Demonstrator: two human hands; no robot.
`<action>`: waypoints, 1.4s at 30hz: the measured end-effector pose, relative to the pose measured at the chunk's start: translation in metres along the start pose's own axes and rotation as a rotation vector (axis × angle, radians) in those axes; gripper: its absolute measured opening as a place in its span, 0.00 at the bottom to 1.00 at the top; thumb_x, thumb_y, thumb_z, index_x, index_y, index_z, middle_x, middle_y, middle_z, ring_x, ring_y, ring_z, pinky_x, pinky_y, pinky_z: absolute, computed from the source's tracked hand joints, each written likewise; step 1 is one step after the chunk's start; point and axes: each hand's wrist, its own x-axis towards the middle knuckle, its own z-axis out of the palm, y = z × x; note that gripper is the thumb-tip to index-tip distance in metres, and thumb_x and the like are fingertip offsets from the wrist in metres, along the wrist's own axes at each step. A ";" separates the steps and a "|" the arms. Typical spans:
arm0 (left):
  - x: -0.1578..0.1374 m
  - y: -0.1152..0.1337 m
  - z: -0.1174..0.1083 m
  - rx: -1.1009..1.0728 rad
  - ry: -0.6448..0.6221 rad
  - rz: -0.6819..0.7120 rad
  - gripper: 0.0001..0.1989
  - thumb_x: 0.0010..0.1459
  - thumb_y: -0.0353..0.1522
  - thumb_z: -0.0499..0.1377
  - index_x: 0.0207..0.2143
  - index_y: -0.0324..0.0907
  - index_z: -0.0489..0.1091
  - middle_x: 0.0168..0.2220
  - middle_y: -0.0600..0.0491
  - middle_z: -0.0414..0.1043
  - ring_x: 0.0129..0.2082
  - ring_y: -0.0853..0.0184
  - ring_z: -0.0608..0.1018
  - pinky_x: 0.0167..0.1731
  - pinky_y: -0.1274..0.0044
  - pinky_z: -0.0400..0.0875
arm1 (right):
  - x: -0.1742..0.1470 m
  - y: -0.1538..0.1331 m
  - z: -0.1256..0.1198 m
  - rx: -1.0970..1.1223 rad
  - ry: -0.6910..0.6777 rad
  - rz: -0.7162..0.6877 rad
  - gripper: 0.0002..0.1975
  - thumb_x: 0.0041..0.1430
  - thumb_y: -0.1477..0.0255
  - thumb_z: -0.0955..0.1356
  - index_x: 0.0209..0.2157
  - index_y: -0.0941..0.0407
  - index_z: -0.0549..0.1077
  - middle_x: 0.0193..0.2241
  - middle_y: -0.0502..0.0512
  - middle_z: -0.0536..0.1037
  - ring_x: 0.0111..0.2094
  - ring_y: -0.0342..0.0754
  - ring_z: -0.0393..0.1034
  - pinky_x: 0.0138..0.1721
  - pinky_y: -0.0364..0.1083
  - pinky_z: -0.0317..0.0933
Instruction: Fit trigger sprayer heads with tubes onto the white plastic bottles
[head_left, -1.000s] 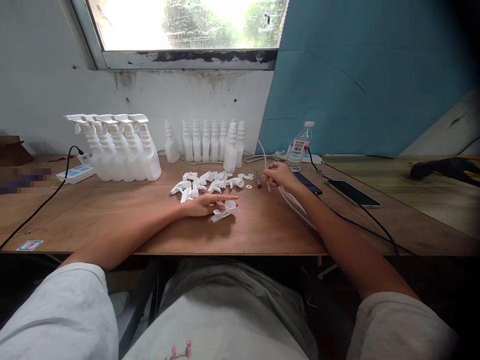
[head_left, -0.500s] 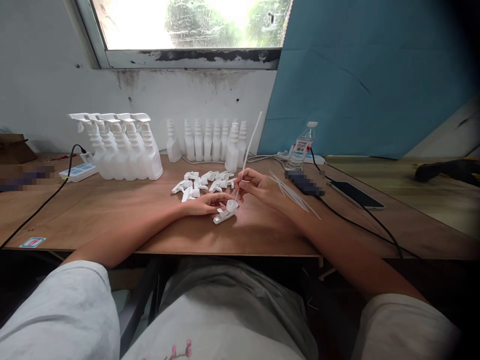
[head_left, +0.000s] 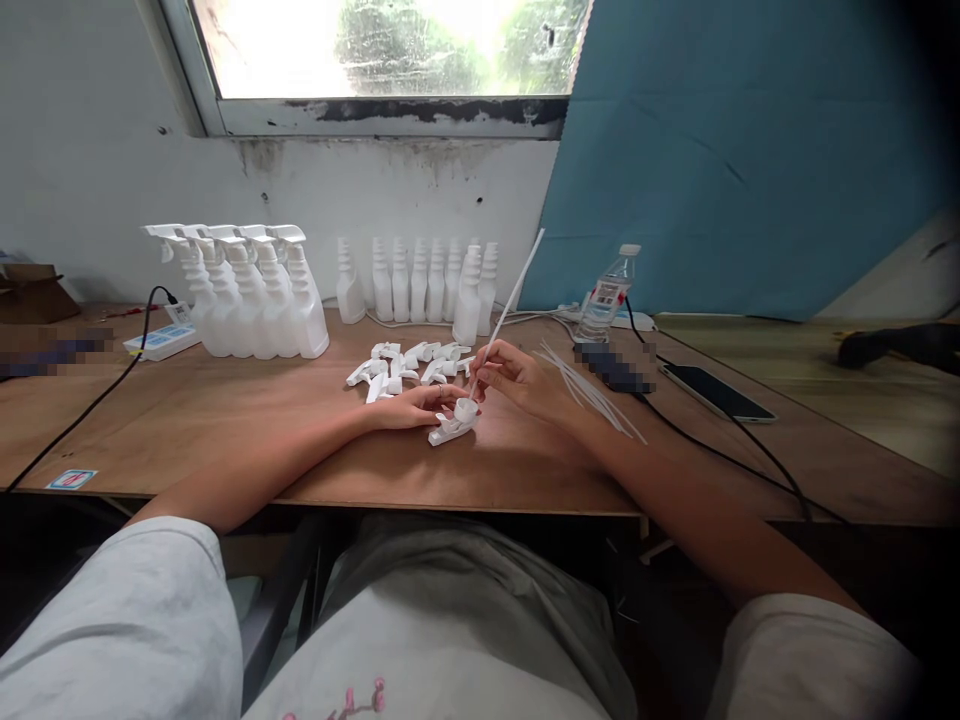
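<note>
My left hand rests low over the table with its fingers closed on a white trigger sprayer head, whose round collar faces up. Between the thumb and fingers of my right hand is a thin white dip tube, leaning up to the right. The tube's lower end is at the collar; whether it sits inside cannot be made out. Just beyond my left hand lies a pile of several loose sprayer heads. More thin tubes lie spread to the right of my right hand.
Finished-looking spray bottles stand in a row at the back left. Several headless white bottles line the wall. A water bottle, a phone and a black cable occupy the right. A power strip lies left.
The upper end of the dip tube has tipped further to the right. Both hands stay almost in place at the sprayer head; the whole view has shifted slightly.
</note>
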 end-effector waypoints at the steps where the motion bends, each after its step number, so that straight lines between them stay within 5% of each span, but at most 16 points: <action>1: 0.000 -0.001 0.000 0.000 0.003 -0.003 0.28 0.53 0.37 0.67 0.56 0.42 0.67 0.53 0.42 0.73 0.49 0.64 0.74 0.50 0.74 0.64 | 0.000 -0.001 0.000 -0.004 0.004 0.007 0.13 0.62 0.61 0.69 0.37 0.55 0.66 0.29 0.49 0.73 0.27 0.43 0.74 0.31 0.46 0.68; 6: 0.000 -0.005 -0.003 0.030 0.032 -0.012 0.28 0.52 0.33 0.66 0.55 0.42 0.67 0.55 0.43 0.71 0.48 0.65 0.74 0.50 0.74 0.65 | -0.001 0.000 -0.001 -0.028 -0.047 0.041 0.13 0.61 0.60 0.69 0.36 0.55 0.69 0.27 0.50 0.73 0.27 0.44 0.70 0.31 0.46 0.67; 12: 0.001 -0.003 -0.001 0.049 0.024 0.007 0.24 0.52 0.30 0.62 0.54 0.43 0.68 0.51 0.45 0.74 0.50 0.63 0.75 0.53 0.71 0.65 | -0.002 0.004 -0.003 -0.379 -0.117 0.043 0.13 0.60 0.61 0.69 0.30 0.57 0.73 0.30 0.53 0.74 0.31 0.44 0.68 0.32 0.44 0.65; 20: 0.001 -0.009 -0.001 0.059 0.063 0.026 0.26 0.51 0.28 0.63 0.54 0.42 0.68 0.51 0.44 0.74 0.47 0.63 0.76 0.50 0.71 0.67 | -0.004 0.011 0.001 -0.413 -0.101 0.039 0.16 0.61 0.60 0.68 0.27 0.57 0.67 0.25 0.50 0.70 0.27 0.43 0.64 0.29 0.42 0.59; 27: 0.002 -0.011 -0.002 0.034 0.119 -0.019 0.24 0.47 0.31 0.67 0.49 0.39 0.71 0.49 0.44 0.74 0.48 0.62 0.75 0.49 0.72 0.67 | 0.000 0.007 0.004 -0.513 -0.230 0.017 0.11 0.62 0.66 0.66 0.28 0.56 0.69 0.24 0.50 0.72 0.26 0.43 0.64 0.30 0.43 0.60; 32: 0.003 -0.011 0.000 -0.067 0.120 -0.012 0.19 0.49 0.31 0.67 0.45 0.39 0.72 0.48 0.45 0.75 0.48 0.63 0.76 0.48 0.74 0.67 | -0.002 0.015 0.003 -0.600 -0.128 0.011 0.13 0.64 0.63 0.65 0.29 0.56 0.69 0.26 0.51 0.72 0.28 0.44 0.65 0.31 0.43 0.60; 36: 0.005 -0.012 0.000 -0.226 0.291 -0.023 0.22 0.48 0.30 0.67 0.48 0.40 0.71 0.46 0.46 0.76 0.44 0.66 0.78 0.44 0.77 0.69 | -0.004 0.019 0.000 -0.527 -0.018 -0.064 0.13 0.66 0.61 0.63 0.45 0.54 0.69 0.40 0.54 0.72 0.33 0.43 0.68 0.35 0.44 0.65; 38: 0.008 -0.008 0.000 -0.295 0.371 0.004 0.24 0.46 0.29 0.67 0.48 0.40 0.72 0.44 0.48 0.77 0.42 0.68 0.78 0.41 0.79 0.69 | -0.005 0.016 -0.002 -0.497 0.026 -0.149 0.25 0.63 0.59 0.66 0.59 0.50 0.60 0.52 0.59 0.67 0.37 0.44 0.70 0.38 0.46 0.68; 40: 0.011 0.000 0.001 -0.322 0.411 0.040 0.24 0.46 0.29 0.66 0.48 0.40 0.73 0.43 0.49 0.77 0.40 0.68 0.78 0.41 0.79 0.70 | -0.005 0.013 -0.007 -0.610 -0.013 -0.252 0.40 0.56 0.57 0.72 0.64 0.47 0.52 0.61 0.63 0.58 0.47 0.50 0.69 0.44 0.51 0.70; 42: 0.018 0.010 -0.001 -0.289 0.413 0.041 0.24 0.46 0.29 0.65 0.49 0.41 0.73 0.41 0.50 0.77 0.38 0.69 0.78 0.39 0.79 0.71 | -0.004 0.010 -0.013 -0.835 -0.107 -0.343 0.39 0.55 0.60 0.73 0.64 0.47 0.54 0.63 0.63 0.56 0.56 0.56 0.64 0.53 0.56 0.66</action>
